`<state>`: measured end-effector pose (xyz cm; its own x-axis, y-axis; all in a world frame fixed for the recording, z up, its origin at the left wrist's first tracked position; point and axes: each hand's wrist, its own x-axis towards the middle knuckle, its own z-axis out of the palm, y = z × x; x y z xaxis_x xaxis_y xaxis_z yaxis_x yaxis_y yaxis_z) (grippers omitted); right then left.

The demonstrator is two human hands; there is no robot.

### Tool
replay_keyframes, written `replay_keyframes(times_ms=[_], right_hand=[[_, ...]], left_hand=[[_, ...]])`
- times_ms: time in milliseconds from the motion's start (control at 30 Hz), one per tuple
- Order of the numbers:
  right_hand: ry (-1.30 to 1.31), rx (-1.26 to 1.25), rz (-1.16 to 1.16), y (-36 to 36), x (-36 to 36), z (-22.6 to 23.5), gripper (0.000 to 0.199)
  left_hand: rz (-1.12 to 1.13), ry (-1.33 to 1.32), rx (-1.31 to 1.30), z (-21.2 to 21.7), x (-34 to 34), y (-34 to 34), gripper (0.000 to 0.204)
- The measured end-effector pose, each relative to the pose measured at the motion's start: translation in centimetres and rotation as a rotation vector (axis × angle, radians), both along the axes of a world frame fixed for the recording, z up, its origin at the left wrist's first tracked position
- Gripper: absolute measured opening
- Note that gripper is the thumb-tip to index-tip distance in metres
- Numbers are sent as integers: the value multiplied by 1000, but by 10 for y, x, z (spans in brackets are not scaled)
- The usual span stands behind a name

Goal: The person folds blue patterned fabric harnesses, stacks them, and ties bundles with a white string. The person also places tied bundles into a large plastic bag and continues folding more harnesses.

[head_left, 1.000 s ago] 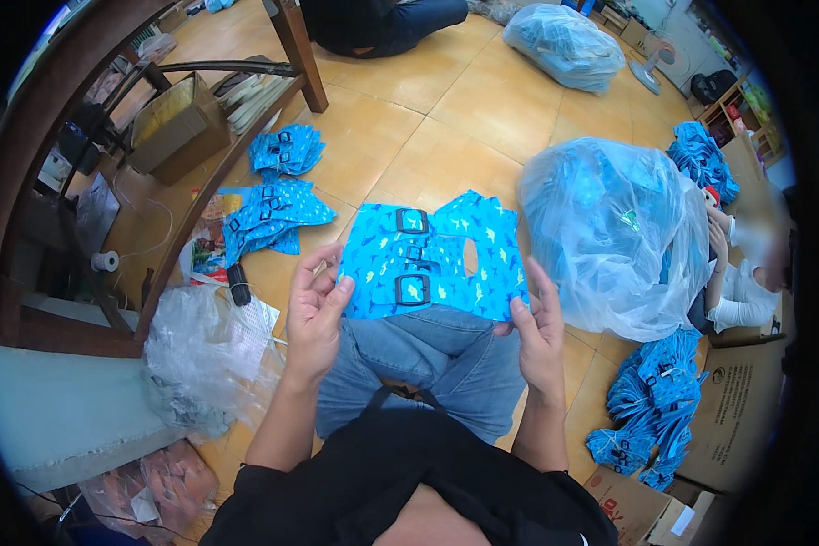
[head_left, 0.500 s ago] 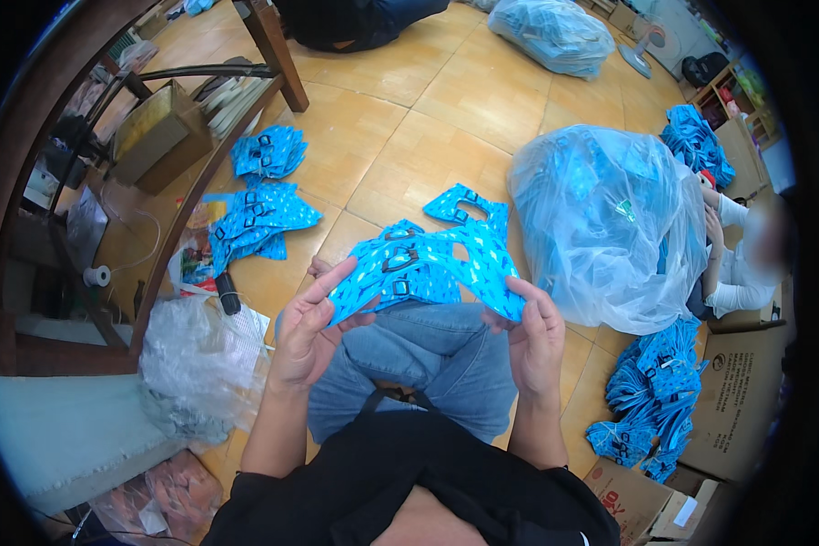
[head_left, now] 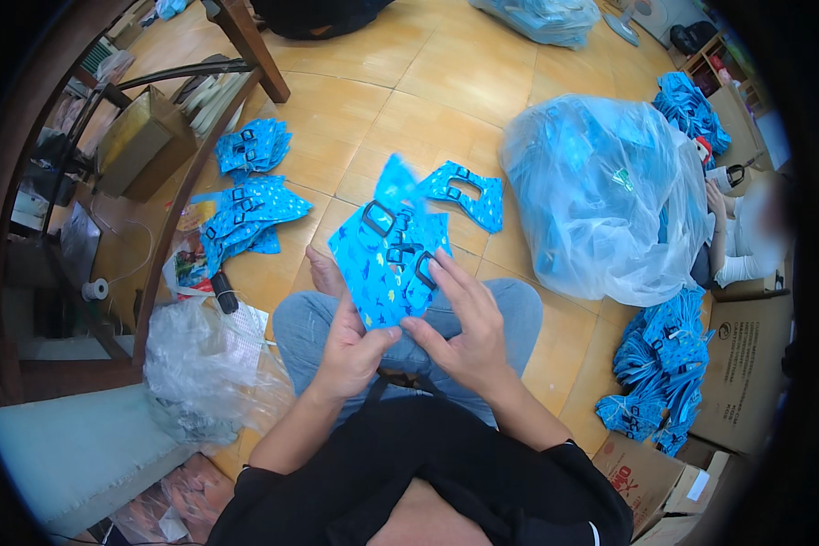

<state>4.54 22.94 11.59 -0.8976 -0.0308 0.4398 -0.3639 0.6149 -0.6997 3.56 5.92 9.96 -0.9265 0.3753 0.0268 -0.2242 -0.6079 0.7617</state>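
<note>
A blue printed fabric piece with black buckles (head_left: 373, 282) is folded between my hands above my crossed legs. My left hand (head_left: 350, 355) pinches its lower corner, thumb on top. My right hand (head_left: 464, 328) grips the right edge, its thumb at the bottom corner and its fingers beside a black buckle (head_left: 425, 270). More of the same blue fabric (head_left: 437, 227) shows behind, partly hidden by the held piece. Just beyond lies a single blue piece with a cut-out opening (head_left: 487, 200), on the tiled floor.
Two blue fabric piles (head_left: 255, 146) lie left, by a wooden frame (head_left: 177, 209). Clear plastic (head_left: 191, 355) lies nearer. At right stand a big filled plastic bag (head_left: 582, 218), bundled blue pieces (head_left: 664, 364) and cardboard boxes (head_left: 742, 364). Another person's arm (head_left: 737, 227) reaches beside the bag.
My hands have come together from a wide hold. The piece stretched flat between them is now folded and more upright. My right hand has moved left, onto its edge.
</note>
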Motion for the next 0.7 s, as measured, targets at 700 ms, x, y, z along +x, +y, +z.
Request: replay_keyframes(times_ms=[700], right_hand=[[-124, -464, 68, 13, -2, 3, 23]], left_hand=[[-48, -107, -112, 15, -3, 3, 44]])
